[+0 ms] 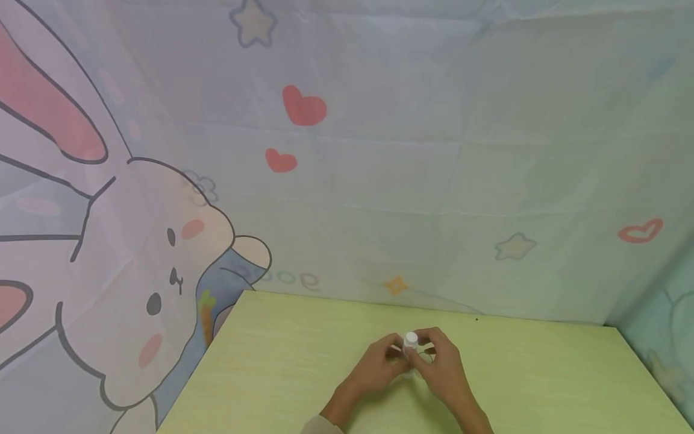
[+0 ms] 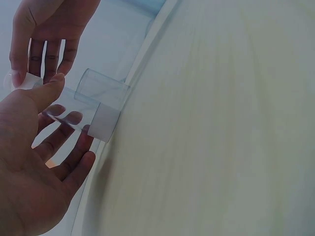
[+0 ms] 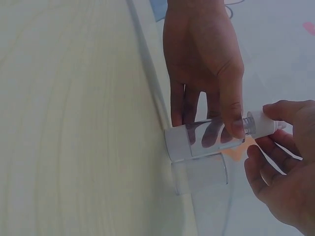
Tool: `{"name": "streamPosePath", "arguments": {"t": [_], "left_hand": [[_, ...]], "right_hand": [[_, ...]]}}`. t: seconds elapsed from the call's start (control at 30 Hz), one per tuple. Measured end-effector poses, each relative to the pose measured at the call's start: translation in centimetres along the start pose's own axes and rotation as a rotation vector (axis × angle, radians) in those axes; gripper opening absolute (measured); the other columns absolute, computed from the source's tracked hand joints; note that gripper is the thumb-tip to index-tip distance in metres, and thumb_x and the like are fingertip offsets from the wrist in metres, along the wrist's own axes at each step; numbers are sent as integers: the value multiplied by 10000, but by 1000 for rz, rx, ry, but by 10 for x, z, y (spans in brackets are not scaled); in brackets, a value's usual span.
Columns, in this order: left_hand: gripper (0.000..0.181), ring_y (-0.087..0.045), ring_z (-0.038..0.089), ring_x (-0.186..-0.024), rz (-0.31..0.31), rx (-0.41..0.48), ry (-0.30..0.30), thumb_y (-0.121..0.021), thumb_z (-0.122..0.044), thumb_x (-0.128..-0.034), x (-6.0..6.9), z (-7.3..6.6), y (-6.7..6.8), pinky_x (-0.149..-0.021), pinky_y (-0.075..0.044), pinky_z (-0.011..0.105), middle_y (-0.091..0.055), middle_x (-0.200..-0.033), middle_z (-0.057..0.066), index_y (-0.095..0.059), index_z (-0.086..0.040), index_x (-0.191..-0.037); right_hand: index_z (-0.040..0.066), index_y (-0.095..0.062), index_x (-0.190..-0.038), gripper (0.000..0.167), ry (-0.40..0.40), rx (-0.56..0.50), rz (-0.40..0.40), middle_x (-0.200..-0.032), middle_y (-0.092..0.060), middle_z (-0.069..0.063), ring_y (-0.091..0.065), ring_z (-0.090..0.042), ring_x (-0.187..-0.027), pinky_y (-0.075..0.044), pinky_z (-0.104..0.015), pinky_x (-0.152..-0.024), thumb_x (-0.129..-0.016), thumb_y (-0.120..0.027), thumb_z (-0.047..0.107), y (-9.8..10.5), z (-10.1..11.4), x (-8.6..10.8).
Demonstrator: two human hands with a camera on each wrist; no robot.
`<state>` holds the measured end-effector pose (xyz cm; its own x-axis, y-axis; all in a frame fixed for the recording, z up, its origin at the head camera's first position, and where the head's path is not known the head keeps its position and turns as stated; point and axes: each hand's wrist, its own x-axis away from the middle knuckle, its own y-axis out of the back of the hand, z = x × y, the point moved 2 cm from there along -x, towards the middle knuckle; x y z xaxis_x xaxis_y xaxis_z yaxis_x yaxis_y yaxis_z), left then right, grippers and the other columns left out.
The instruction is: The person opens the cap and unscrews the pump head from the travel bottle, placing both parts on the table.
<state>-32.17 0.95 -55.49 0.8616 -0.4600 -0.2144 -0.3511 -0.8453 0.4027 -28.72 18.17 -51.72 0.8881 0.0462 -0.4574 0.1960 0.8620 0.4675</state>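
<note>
A clear bottle (image 3: 203, 136) with a white base (image 2: 104, 122) stands upright on the table, held between both hands. My left hand (image 1: 374, 366) grips its body, thumb on the near side and fingers behind, partly seen through the wall. At the bottle's top, my right hand (image 1: 443, 366) pinches the white pump collar (image 3: 262, 124) between thumb and fingers. A short stretch of ridged clear neck (image 3: 247, 126) shows between collar and body. Beside the bottle, close to the right hand, a clear cylindrical cap (image 3: 203, 174) stands on the table, touching or nearly touching it.
The pale yellow-green table (image 1: 282, 355) reaches back to a hanging cloth (image 1: 406, 181) printed with hearts, stars and a large rabbit. A tiny dark speck (image 1: 476, 319) lies near the table's back edge. More printed cloth hangs at the right side.
</note>
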Motion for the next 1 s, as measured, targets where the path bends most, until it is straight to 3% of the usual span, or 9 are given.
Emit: {"name": "streamPosePath", "arguments": {"t": [0.53, 0.7, 1.0], "left_hand": [[178, -680, 210, -1198, 6, 6, 1, -735, -359, -1025, 0, 2, 0, -1004, -552, 370, -675, -1258, -99, -650, -223, -1102], [181, -680, 228, -1203, 10, 7, 10, -735, -357, -1025, 1, 1, 0, -1005, -560, 389, -672, -1288, -77, -651, -221, -1109], [192, -681, 223, -1196, 15, 11, 9, -728, -373, -1028, 1, 1, 0, -998, -565, 392, -668, -1289, -73, -645, -218, -1105]], "right_hand": [[98, -700, -1127, 256, 33, 23, -19, -1080, -671, 50, -632, -210, -1019, -608, -379, -830, -918, -846, 109, 0, 2, 0], [99, -699, -1128, 249, 29, 3, -15, -1078, -673, 50, -636, -241, -1024, -612, -431, -838, -923, -840, 109, 1, 3, 0], [109, -696, -1142, 263, 12, -14, -6, -1077, -668, 68, -625, -207, -1033, -599, -359, -853, -924, -842, 111, 2, 1, 1]]}}
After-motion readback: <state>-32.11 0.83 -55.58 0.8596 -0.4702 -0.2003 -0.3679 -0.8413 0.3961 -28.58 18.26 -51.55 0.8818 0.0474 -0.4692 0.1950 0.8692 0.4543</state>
